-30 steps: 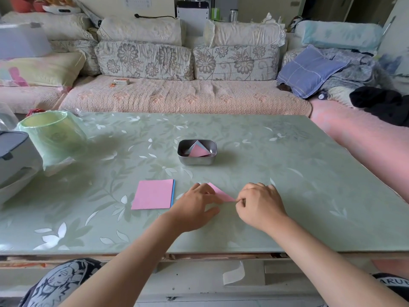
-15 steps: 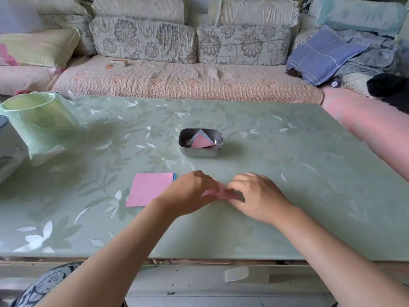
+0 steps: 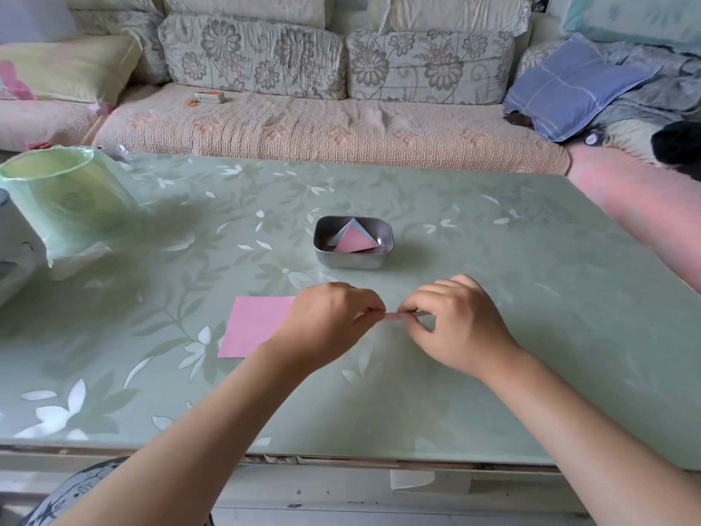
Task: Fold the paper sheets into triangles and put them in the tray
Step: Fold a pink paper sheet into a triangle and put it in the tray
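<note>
Sitting in metal tray [image 3: 351, 260], pink triangle [image 3: 354, 241], perhaps blue triangle [image 3: 338, 235] beneath

The tray [image 3: 352, 260] is smooth metal with a dull sheen. The triangle [image 3: 354, 240] inside it, the flat sheet [image 3: 254, 328] and the folded sheet [image 3: 400, 316] are thin matt pink paper. The table top [image 3: 493, 336] has a smooth, glossy pale-green covering with a leaf print, the bin liner [image 3: 64, 206] is thin, crinkled, translucent green plastic, the sofa seat [image 3: 322, 134] is coarse textured cloth, and the back cushions [image 3: 250, 56] are quilted floral fabric.
</note>
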A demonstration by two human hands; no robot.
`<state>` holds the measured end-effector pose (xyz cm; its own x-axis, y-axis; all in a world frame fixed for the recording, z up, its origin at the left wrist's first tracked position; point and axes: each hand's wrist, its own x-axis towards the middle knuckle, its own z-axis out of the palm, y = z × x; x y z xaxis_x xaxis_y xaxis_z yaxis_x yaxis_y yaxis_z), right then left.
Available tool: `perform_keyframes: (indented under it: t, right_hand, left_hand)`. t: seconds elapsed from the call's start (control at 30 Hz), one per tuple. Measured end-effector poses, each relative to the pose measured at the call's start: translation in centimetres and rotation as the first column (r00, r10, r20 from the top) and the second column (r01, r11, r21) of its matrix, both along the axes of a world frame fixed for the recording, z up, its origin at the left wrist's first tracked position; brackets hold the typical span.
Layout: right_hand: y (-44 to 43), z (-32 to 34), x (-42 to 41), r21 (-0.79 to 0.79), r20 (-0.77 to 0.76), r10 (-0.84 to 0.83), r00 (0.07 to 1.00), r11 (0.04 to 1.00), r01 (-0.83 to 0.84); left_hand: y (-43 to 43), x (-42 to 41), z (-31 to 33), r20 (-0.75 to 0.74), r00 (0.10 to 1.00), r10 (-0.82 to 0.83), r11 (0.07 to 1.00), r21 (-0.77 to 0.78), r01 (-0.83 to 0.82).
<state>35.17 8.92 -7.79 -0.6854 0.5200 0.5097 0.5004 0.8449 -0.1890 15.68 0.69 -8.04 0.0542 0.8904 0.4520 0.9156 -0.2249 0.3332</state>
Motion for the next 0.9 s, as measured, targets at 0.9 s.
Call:
perform_keyframes:
  t: [0.9]
  right_hand:
    - [0.0,1.5,-0.7,-0.220,-0.214,-0.139,0.967,0.971,0.091]
  left_hand:
    - [0.1,-1.3,2.3,-0.013,0.994,0.109,0.987,0.118,-0.106]
